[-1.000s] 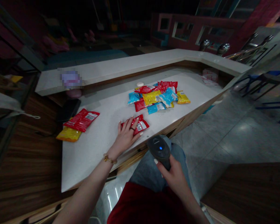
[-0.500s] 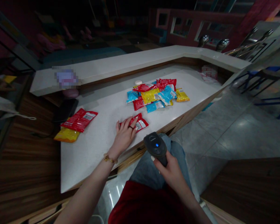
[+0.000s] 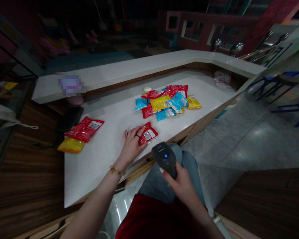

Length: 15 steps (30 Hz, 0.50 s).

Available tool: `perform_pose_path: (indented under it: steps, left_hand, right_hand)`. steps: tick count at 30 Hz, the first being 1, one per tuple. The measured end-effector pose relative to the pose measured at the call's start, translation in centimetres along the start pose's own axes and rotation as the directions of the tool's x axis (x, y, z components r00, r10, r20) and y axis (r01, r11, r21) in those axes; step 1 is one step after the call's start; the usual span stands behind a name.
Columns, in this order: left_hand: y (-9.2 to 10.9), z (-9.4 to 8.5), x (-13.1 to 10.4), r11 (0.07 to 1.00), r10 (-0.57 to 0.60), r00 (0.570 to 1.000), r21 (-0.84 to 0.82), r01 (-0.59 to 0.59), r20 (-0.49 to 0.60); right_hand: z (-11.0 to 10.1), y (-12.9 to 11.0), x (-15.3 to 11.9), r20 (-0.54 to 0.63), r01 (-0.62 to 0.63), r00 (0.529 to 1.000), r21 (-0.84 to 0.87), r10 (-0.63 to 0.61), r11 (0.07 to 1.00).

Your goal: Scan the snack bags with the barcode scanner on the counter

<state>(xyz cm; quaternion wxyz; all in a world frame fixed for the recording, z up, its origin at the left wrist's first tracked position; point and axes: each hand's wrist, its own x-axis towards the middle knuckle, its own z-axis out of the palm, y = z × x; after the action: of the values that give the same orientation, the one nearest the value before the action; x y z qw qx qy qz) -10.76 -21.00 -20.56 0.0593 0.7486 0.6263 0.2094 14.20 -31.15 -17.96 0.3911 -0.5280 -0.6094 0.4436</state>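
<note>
My left hand [image 3: 132,142], wearing a ring and a bracelet, rests with fingers spread over the left part of a red snack packet [image 3: 149,134]. The packet lies flat on the counter near its front edge, its white barcode label facing up. In my right hand [image 3: 179,179] is a black barcode scanner [image 3: 163,155], gripped by its handle. A blue light glows on the scanner's top. Its head points toward the packet, with a gap between them.
Beyond the left hand lies a pile of red, yellow and blue packets [image 3: 160,103]. At left, a red packet [image 3: 86,128] overlaps a yellow one [image 3: 71,145] beside a dark device [image 3: 69,118]. A raised white ledge [image 3: 139,66] runs along the counter's back.
My left thumb has shifted right and toward me, off the packet's label, leaving more of the label showing. The scanner has moved slightly left, still in my right hand.
</note>
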Motion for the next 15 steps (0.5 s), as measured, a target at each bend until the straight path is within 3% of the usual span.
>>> perform_pose_path:
  steps: [10,15]
  left_hand:
    - [-0.07,-0.43,-0.16,1.0,-0.016,0.99,-0.001,0.016,-0.139]
    - [0.26,-0.45,0.04,0.999,0.021,0.989,0.032,-0.017,-0.148]
  right_hand:
    - [0.31,-0.32,-0.07,0.024,0.019,1.0,0.032,-0.02,0.999]
    - [0.31,-0.57,-0.08,0.025,0.033,0.999,0.037,-0.034,0.999]
